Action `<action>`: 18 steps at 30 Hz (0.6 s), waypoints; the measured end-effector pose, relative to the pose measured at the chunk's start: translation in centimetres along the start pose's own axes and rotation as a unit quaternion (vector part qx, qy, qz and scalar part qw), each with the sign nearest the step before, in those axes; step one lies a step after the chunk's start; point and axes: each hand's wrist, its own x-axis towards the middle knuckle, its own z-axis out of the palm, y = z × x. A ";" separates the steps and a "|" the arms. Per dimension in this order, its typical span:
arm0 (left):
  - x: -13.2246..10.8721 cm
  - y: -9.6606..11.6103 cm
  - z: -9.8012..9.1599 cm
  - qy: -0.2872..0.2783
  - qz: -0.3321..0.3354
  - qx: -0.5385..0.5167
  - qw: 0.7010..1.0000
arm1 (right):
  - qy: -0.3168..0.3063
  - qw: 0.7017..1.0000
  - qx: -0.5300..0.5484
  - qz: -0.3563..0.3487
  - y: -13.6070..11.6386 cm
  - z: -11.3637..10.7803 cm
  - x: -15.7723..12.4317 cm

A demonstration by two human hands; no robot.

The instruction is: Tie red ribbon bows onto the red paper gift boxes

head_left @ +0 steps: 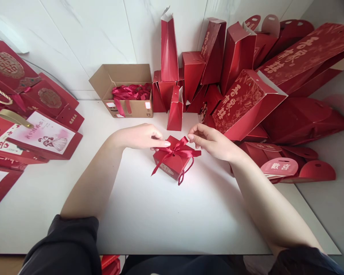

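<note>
Your left hand (141,136) and right hand (213,142), fingers narrowed, flank the red box (177,164); grip on its bow (170,150) can't be told. You're seemingly shaping the bow, which calls for gentle, even pulls.

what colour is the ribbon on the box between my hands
The ribbon is crimson, best seen in the head view.

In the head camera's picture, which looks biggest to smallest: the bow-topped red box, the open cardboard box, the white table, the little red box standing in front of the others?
1. White table
2. Open cardboard box
3. Bow-topped red box
4. Little standing red box
</note>
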 end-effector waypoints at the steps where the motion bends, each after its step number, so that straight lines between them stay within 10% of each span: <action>1: 0.1 0.0 0.2 0.007 -0.003 0.001 1.000 | -0.006 0.999 -0.036 0.018 -0.2 -0.2 -0.2; 18: 0.1 -0.1 0.7 0.058 0.008 -0.011 0.998 | -0.115 0.993 0.008 0.032 -0.6 -1.0 -0.7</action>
